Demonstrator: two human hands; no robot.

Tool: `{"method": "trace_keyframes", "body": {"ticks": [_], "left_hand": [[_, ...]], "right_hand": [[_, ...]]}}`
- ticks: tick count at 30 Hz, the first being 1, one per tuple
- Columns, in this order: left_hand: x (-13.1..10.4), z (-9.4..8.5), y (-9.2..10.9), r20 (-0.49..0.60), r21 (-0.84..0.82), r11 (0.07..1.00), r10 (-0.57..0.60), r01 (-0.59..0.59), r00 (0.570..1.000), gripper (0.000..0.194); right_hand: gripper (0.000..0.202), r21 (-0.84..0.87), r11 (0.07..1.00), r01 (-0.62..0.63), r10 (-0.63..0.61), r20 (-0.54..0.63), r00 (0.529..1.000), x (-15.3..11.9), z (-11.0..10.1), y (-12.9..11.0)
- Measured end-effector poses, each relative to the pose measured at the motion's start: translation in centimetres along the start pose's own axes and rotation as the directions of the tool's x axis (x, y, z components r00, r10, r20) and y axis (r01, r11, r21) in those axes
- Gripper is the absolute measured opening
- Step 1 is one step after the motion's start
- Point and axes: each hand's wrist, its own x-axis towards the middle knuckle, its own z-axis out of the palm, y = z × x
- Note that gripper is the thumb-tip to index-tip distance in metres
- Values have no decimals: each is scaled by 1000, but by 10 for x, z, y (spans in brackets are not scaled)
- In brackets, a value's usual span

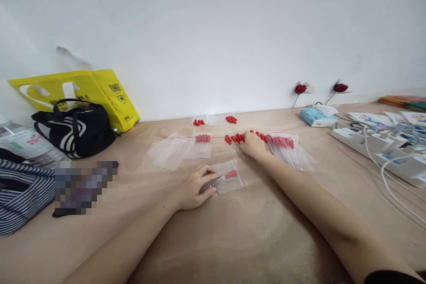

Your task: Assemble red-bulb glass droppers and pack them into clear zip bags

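Note:
My left hand (197,188) rests on the table at the near end of a clear zip bag (235,185), thumb and forefinger apart on the plastic. One red-capped item (230,173) lies in that bag. Farther off, my right hand (253,144) reaches into a row of red-capped sticks (239,137), its fingers bent down over them; what they hold, if anything, is hidden. More red-capped sticks (282,143) lie with clear plastic to its right. A bag with several red-capped sticks (203,138) lies behind my left hand, beside flat clear bags (173,153).
Two small bags with red pieces (199,122) (231,120) lie near the wall. A yellow bag (116,97), black pouch (83,128) and striped cloth (23,195) are left. Tissues (318,116), power strips (382,153) and cables are right.

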Motion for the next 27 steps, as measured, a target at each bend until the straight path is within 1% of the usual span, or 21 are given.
{"method": "trace_keyframes", "body": {"ticks": [4,7,9,11,12,13,15,17,19,21,23,25,27], "left_hand": [[-2,0,-1,12,7,1000,-14,14,1000,39],[-4,0,-2,41,14,999,-51,50,998,42],[-5,-1,-2,72,2,998,-69,69,995,42],[-5,-2,-2,92,-11,997,-77,79,993,43],[-5,-2,-1,98,-12,996,-81,83,992,44],[-5,-2,-1,103,-12,996,-85,86,991,45],[-4,-2,-1,105,-9,996,-88,90,991,46],[-3,-2,-1,100,-12,996,-86,87,991,46],[-3,-1,-1,89,-20,996,-84,86,993,46],[-4,-1,-1,76,-28,996,-87,90,993,47],[-4,0,-1,64,-32,995,-88,90,994,46],[-4,1,-2,64,-29,996,-86,88,994,46],[-4,0,-2,73,-19,996,-90,92,993,47]], "right_hand": [[22,6,1000,1,-1,-1,1000,2,5,-4],[27,16,1000,24,-24,-12,1000,0,2,-5],[36,51,997,61,-59,-32,998,-3,-4,-3],[50,181,974,134,-124,-66,990,-8,-11,3],[56,282,943,175,-158,-82,984,-12,-15,8],[61,402,892,206,-182,-98,978,-16,-17,13],[66,628,750,205,-184,-100,978,-27,-19,24],[68,791,594,150,-119,-97,988,-39,-15,33],[67,871,482,97,-38,-90,995,-49,-9,38],[63,899,434,60,15,-73,997,-56,-2,38],[59,907,419,32,34,-51,998,-60,2,36],[56,918,397,7,46,-28,999,-63,3,33],[51,936,351,-22,64,0,998,-66,2,29]]}}
